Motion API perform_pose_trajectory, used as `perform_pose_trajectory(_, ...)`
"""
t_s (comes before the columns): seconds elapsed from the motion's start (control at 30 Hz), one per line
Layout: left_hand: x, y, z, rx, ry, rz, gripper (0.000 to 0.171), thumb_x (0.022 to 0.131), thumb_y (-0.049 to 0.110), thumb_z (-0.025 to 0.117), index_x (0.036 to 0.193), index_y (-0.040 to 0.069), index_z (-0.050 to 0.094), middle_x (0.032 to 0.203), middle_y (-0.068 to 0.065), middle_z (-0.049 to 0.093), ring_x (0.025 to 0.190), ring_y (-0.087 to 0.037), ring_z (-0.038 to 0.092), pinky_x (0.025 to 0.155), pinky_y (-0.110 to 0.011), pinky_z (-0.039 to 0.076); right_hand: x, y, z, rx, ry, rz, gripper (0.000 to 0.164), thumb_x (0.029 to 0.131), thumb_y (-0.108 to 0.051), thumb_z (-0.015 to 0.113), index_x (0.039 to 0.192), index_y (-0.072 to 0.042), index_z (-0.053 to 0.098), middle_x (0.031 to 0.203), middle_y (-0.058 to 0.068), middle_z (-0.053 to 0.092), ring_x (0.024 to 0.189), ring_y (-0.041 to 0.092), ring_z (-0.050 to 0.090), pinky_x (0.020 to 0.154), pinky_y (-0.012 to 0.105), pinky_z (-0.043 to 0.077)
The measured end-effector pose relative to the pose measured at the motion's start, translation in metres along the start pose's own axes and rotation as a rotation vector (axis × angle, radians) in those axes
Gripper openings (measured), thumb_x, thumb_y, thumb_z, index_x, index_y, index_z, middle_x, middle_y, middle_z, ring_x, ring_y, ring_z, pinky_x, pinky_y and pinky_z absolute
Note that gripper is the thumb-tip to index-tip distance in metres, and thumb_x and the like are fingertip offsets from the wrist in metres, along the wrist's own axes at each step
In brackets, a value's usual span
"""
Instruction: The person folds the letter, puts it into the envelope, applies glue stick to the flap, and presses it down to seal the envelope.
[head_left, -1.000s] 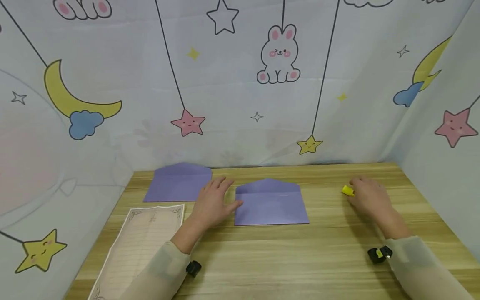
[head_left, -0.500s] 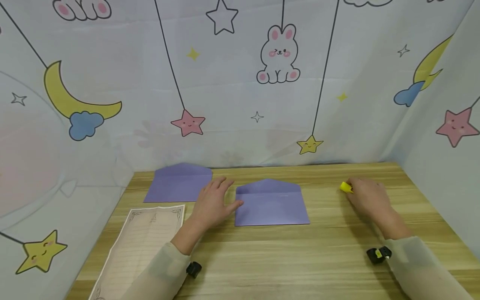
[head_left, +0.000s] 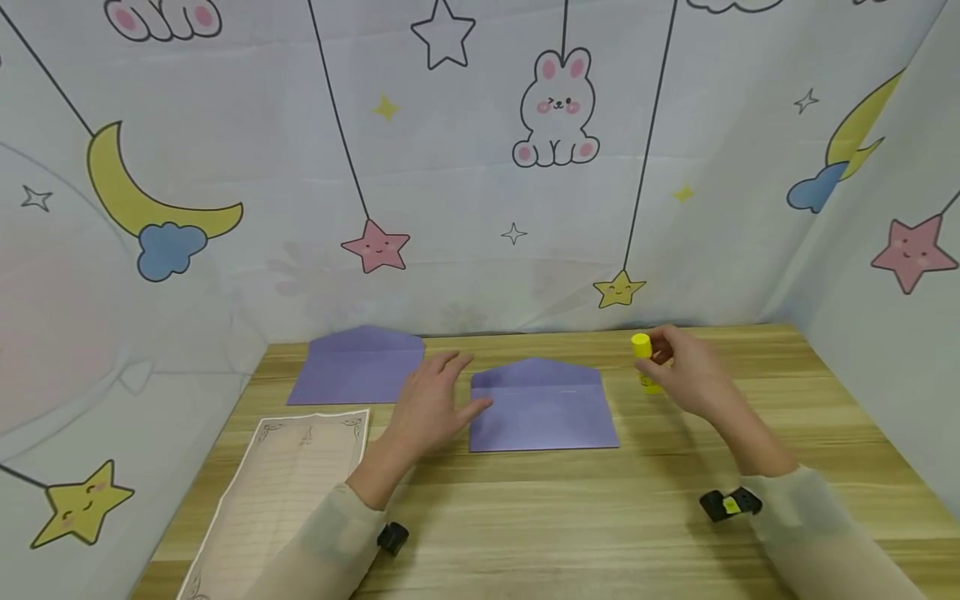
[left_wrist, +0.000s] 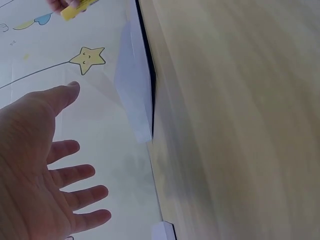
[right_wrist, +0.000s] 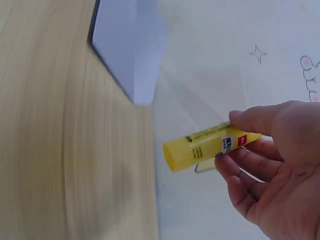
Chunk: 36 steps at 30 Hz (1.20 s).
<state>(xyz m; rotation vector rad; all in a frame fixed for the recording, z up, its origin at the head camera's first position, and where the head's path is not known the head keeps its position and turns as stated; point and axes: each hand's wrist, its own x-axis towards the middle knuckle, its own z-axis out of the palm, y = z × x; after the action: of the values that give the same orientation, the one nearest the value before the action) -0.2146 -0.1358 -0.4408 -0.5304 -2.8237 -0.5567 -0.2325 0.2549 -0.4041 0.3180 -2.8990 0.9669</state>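
Observation:
Upright in the grip of my right hand (head_left: 693,371) is a yellow glue stick (right_wrist: 202,145), pinched between thumb and fingers just right of the nearer purple envelope (head_left: 543,417). That envelope lies with its pointed flap opened away from me. My left hand (head_left: 431,404) hovers at the envelope's left side with fingers spread and nothing in them; in the left wrist view its palm (left_wrist: 30,170) shows bare. Partly behind the left hand lies a second purple envelope (head_left: 356,371), its flap also opened out.
A sheet of lined letter paper (head_left: 300,467) with an ornate border lies at the left, partly under the left sleeve (head_left: 322,533). The wooden table (head_left: 570,525) ends at a white curtain (head_left: 465,167) printed with stars, moons and rabbits.
My right hand has brought the glue stick from the right side of the table leftward, turning it from lying sideways to upright. The left hand has barely moved.

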Motion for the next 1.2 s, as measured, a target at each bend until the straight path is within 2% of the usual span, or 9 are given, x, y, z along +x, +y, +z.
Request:
perform_pose_trajectory(0.27,0.008,0.014,0.005,0.003,0.04,0.048,0.079,0.089,0.055,0.084,0.15,0.011,0.059,0.149,-0.014,0.058,0.135,-0.037,0.057,0.111,-0.055,0.047,0.007,-0.026,0.025,0.234,-0.014,-0.03,0.045,0.103,-0.018,0.073,0.138,0.004,0.053,0.119,0.019,0.07,0.104,0.033,0.068,0.083,0.039,0.059)
perform_pose_trajectory(0.6,0.017,0.045,0.008,-0.11,0.095,0.136,0.075,0.087,0.045,0.089,0.145,0.008,0.062,0.138,-0.008,0.065,0.126,-0.029,0.063,0.105,-0.047,0.053,0.011,-0.065,0.063,0.452,-0.047,-0.091,0.045,0.1,-0.014,0.077,0.136,0.002,0.055,0.119,0.016,0.073,0.105,0.029,0.071,0.085,0.035,0.061)
perform_pose_trajectory(0.83,0.021,0.06,0.013,-0.157,0.098,0.142,0.07,0.088,0.041,0.09,0.144,0.009,0.063,0.134,-0.007,0.067,0.121,-0.026,0.066,0.1,-0.043,0.056,0.01,-0.079,0.083,0.605,-0.077,-0.109,0.042,0.099,-0.013,0.078,0.132,0.003,0.057,0.118,0.017,0.073,0.103,0.029,0.072,0.084,0.028,0.061)
perform_pose_trajectory(1.0,0.024,0.065,0.015,-0.2,0.097,0.122,0.058,0.09,0.03,0.089,0.139,0.007,0.066,0.124,-0.009,0.069,0.11,-0.024,0.067,0.092,-0.042,0.059,0.01,-0.084,0.088,0.669,-0.07,-0.089,0.042,0.098,-0.013,0.079,0.13,0.005,0.057,0.118,0.019,0.072,0.102,0.029,0.072,0.084,0.026,0.06)
perform_pose_trajectory(1.2,0.023,0.067,0.017,-0.2,0.139,0.126,0.038,0.091,0.019,0.088,0.124,0.01,0.072,0.11,-0.005,0.071,0.098,-0.021,0.068,0.08,-0.037,0.06,0.009,-0.084,0.09,0.708,-0.069,-0.047,0.044,0.098,-0.013,0.079,0.132,0.004,0.057,0.12,0.019,0.072,0.106,0.029,0.072,0.087,0.028,0.061)
